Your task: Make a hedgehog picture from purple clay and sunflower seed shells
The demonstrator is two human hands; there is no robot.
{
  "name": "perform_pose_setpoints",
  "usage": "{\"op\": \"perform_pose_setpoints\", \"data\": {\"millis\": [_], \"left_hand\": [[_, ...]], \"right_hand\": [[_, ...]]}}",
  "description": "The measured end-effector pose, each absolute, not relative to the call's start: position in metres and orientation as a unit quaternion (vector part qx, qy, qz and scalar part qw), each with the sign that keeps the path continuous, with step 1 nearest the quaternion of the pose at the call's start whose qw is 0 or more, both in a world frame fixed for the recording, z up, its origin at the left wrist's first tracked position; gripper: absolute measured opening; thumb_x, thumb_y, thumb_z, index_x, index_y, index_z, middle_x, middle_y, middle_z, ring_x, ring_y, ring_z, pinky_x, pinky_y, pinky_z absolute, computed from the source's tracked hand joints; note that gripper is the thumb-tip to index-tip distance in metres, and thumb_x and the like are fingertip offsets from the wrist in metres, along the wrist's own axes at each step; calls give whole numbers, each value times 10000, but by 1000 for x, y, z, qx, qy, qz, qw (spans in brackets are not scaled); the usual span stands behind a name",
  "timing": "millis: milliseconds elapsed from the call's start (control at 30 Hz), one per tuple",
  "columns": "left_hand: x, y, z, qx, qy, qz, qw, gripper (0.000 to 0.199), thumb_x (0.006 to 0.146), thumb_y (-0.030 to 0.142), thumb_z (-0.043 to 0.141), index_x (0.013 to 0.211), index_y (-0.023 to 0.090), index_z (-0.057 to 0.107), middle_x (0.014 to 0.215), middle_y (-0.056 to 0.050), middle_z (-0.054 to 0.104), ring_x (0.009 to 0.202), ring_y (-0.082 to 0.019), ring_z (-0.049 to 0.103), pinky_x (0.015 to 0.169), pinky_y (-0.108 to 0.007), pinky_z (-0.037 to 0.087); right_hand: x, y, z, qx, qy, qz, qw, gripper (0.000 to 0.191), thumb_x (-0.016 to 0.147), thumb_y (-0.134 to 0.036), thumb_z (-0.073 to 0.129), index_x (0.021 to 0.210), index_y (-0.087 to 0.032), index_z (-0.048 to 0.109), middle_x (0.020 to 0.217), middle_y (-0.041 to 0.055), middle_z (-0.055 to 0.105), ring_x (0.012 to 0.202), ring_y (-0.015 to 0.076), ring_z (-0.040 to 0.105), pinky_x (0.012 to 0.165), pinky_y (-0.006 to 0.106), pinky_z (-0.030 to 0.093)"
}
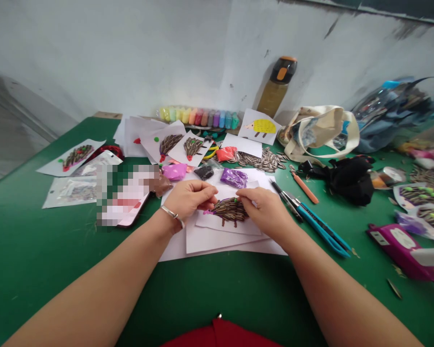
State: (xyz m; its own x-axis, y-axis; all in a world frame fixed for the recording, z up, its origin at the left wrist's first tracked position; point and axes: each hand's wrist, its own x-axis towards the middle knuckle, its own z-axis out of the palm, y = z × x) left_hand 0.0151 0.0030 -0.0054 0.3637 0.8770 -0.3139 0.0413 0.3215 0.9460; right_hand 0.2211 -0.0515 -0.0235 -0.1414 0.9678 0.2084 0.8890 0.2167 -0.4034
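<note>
A hedgehog picture [229,212] with a back of striped seeds, brown legs and a pink snout lies on white sheets [210,244] in front of me. My left hand [191,201] is at the picture's left edge, thumb and fingertips pinched together; anything between them is too small to make out. Over the right part of the seeds, my right hand [262,207] has its thumb and index finger closed near a small green spot. What it pinches, if anything, is hidden. Purple clay [234,178] in a wrapper lies just beyond the hands, beside a black packet [204,172].
Pens [286,200], a blue tool [321,229] and an orange-handled tool [304,187] lie right. A phone [128,202] is left. Behind are seeds [265,160], finished pictures [169,144], clay tubes [198,118] and a bottle [275,91]. A magenta device [401,248] sits far right.
</note>
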Motion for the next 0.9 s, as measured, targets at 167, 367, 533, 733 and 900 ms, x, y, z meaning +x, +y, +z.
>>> {"op": "perform_pose_setpoints", "data": {"millis": [167, 367, 533, 733, 900], "left_hand": [[15, 3, -6, 484, 465, 309, 674, 221, 717, 331, 783, 747, 128, 701, 662, -28, 703, 517, -95, 625, 588, -236, 549], [18, 0, -5, 452, 464, 306, 698, 178, 761, 268, 756, 862, 130, 708, 703, -49, 735, 569, -122, 679, 609, -239, 570], [23, -11, 1, 431, 443, 293, 729, 398, 765, 242, 757, 1131, 129, 648, 804, -86, 757, 696, -177, 725, 729, -316, 588], [31, -24, 2, 429, 392, 252, 774, 570, 747, 367, 771, 1266, 201, 603, 877, -55, 747, 735, -157, 712, 745, -291, 558], [34, -27, -1, 395, 363, 263, 802, 637, 657, 398, 831, 1225, 187, 634, 973, -82, 731, 742, -152, 696, 751, -297, 551]], "right_hand": [[221, -51, -23, -620, -755, 83, 197, 263, 901, -201, 480, 999, -227, 722, 790, 53, 709, 745, 213, 626, 681, 317, 437], [224, -57, -16, -602, -731, 88, 308, 244, 898, -189, 485, 984, -237, 708, 929, 42, 732, 859, 209, 650, 775, 333, 474], [209, -68, -1, -555, -729, 148, 374, 188, 885, -181, 538, 975, -230, 696, 929, 37, 707, 894, 189, 624, 804, 317, 477], [197, -71, 4, -540, -734, 207, 355, 133, 849, -148, 589, 868, -234, 688, 856, 16, 661, 847, 163, 592, 757, 287, 457], [196, -68, -1, -545, -710, 256, 365, 148, 839, -129, 584, 856, -237, 684, 821, -6, 640, 783, 137, 581, 706, 258, 448]]}}
